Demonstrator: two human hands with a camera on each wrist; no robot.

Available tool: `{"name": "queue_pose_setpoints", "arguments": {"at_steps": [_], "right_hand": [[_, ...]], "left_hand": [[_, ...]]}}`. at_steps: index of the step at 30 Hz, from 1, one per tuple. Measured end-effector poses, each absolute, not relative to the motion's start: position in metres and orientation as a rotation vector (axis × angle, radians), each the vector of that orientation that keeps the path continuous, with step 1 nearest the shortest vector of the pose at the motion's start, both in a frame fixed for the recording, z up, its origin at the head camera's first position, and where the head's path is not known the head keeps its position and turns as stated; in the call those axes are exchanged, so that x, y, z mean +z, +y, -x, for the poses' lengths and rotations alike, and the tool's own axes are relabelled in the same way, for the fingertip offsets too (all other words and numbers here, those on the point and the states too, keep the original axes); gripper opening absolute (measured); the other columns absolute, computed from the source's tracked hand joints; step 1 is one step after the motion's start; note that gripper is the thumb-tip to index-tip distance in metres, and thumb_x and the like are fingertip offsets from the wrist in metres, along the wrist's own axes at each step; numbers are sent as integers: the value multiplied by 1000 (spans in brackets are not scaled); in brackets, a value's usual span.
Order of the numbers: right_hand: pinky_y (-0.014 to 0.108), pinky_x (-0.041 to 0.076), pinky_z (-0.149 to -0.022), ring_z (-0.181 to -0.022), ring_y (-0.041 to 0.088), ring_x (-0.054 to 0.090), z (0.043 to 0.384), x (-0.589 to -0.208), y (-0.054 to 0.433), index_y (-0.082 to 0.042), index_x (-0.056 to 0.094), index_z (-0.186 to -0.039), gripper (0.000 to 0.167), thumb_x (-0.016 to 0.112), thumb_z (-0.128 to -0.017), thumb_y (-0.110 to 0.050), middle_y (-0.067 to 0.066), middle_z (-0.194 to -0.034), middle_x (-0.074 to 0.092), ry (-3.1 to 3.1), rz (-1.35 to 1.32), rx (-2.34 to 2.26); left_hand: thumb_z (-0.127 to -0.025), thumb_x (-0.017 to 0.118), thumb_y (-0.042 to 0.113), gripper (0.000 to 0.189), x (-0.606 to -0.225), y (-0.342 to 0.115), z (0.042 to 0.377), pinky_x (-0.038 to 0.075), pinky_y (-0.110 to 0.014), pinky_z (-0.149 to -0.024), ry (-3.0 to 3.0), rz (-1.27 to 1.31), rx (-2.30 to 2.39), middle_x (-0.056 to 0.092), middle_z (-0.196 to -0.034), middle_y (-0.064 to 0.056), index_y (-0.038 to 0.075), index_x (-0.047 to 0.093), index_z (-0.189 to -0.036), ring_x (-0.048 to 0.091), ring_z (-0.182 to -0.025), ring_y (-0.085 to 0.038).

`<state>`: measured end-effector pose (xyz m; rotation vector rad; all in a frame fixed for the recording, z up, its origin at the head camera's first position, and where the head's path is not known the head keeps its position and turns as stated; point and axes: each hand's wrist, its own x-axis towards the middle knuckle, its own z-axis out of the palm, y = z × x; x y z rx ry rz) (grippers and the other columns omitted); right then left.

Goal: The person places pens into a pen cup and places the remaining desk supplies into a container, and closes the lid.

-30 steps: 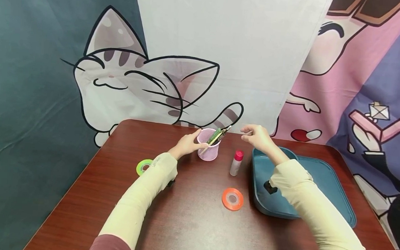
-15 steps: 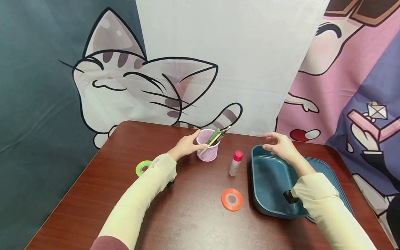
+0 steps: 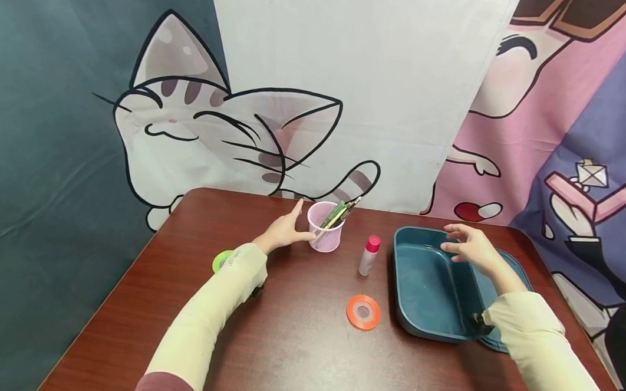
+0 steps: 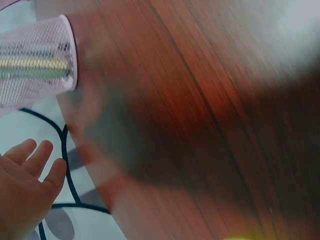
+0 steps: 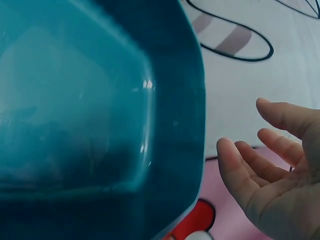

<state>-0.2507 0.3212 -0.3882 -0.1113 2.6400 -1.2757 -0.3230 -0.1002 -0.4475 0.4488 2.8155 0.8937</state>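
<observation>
A pink mesh pen cup stands upright near the table's far edge, with several pens and brushes leaning out of it. Just left of the cup is my left hand, its thumb and fingers spread. The left wrist view shows a gap between that hand and the cup. My right hand hovers over the right side of the deep teal box, holding nothing. In the right wrist view its fingers are loosely bent beside the box's rim.
A glue stick with a red cap stands between cup and box. Nearer me lies an orange tape roll. A green tape roll sits partly behind my left sleeve. The teal lid lies partly under the box's right side.
My right hand has moved right, from beside the cup to over the box's right side. My left hand has let go of the cup and drawn slightly left. The cup has stayed put.
</observation>
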Motion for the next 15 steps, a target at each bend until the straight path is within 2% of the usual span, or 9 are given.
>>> {"name": "queue_pose_setpoints", "arguments": {"at_steps": [4,10,15], "right_hand": [[34,52,-70,-83,8,57,244,-394,334,8,30,-131,58,57,-86,-16,35,-123,38,2603,80,-1301],[35,52,-71,-86,14,61,236,-404,349,10,28,-131,58,55,-87,-16,37,-121,38,2576,46,-1314],[35,52,-70,-82,10,60,230,-412,358,11,30,-130,56,53,-88,-18,36,-119,41,2603,59,-1307]], "left_hand": [[-72,67,46,103,-446,-117,320,30,-44,-102,2817,-454,927,24,-145,-9,18,-2,-143,34,-128,-26],[-73,65,48,99,-451,-149,312,26,-43,-104,2858,-458,884,17,-148,-5,18,3,-144,25,-132,-23],[-74,65,46,93,-458,-175,300,24,-45,-105,2883,-513,793,18,-148,-6,12,12,-143,24,-133,-24]]}}
